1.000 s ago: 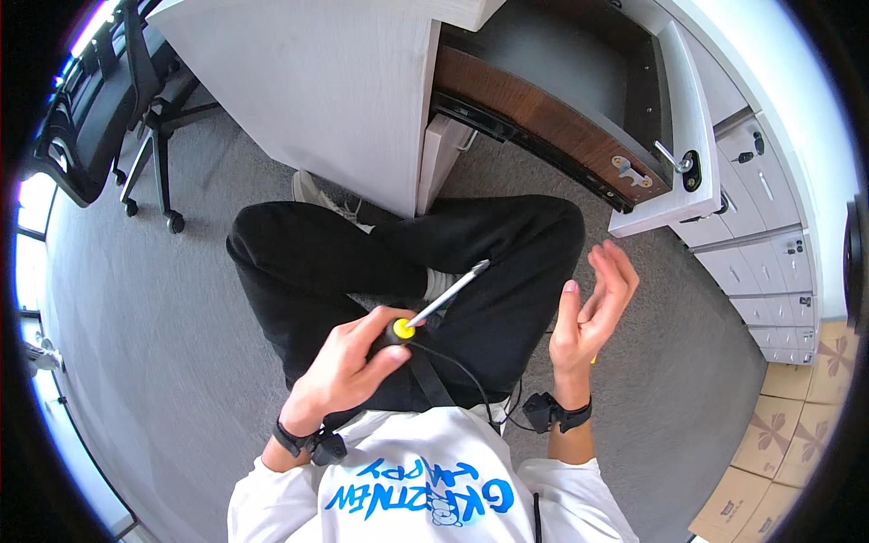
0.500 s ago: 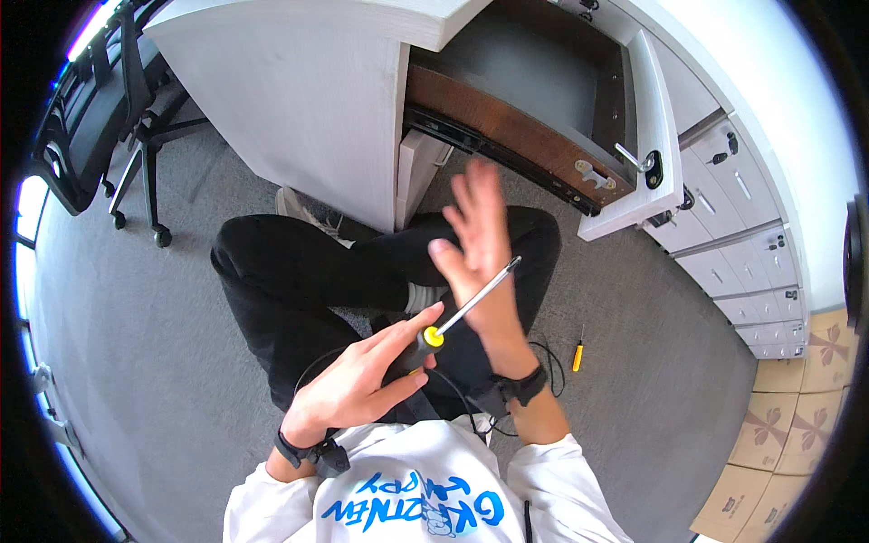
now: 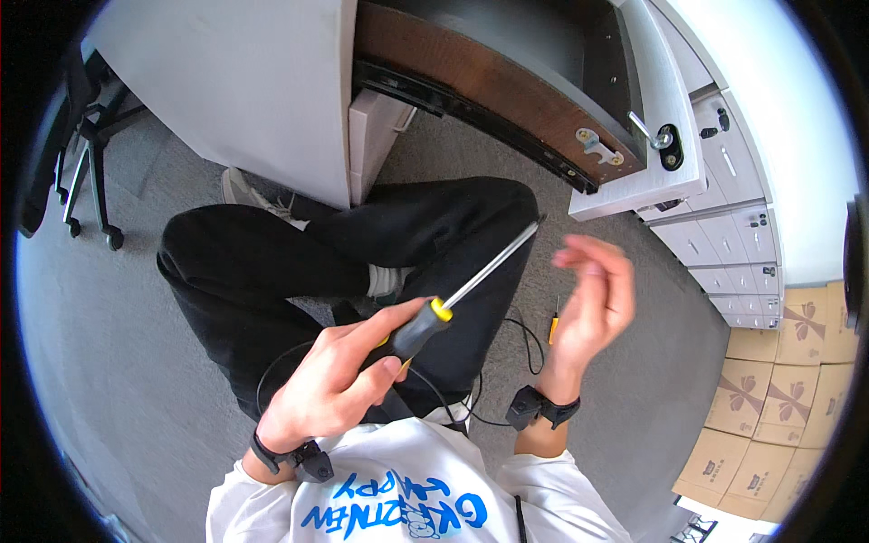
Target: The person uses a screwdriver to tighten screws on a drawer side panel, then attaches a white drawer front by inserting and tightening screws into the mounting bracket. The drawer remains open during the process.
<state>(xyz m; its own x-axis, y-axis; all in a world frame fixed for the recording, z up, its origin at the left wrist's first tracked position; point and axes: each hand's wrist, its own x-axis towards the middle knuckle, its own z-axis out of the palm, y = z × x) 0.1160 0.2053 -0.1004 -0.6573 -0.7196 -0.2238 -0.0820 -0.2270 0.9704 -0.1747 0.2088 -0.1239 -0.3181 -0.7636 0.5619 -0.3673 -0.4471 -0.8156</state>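
Note:
My left hand [image 3: 330,380] is wrapped round the handle of a yellow-and-black screwdriver [image 3: 418,331]. Its metal shaft points up and to the right, with the tip in front of my right knee. My right hand [image 3: 593,303] is raised on the right, fingers loosely bent and a little blurred, with nothing visible in it. Below that hand on the carpet lies a small yellow screwdriver [image 3: 554,328], partly covered by the wrist. Ahead, a desk drawer [image 3: 480,68] is pulled out, its brown side carrying a black slide rail [image 3: 471,118] and a metal bracket [image 3: 599,147].
A silver bolt or handle sticks out from a black lock plate [image 3: 671,147] on the drawer front. White cabinets [image 3: 724,226] line the right, with cardboard boxes [image 3: 742,394] nearer me. An office chair [image 3: 90,172] stands left. Black cables [image 3: 529,348] run beside my crossed legs.
My right hand has moved right, away from the screwdriver tip, and its fingers have bent. The left hand keeps its hold on the screwdriver. The whole view has shifted, bringing the drawer closer.

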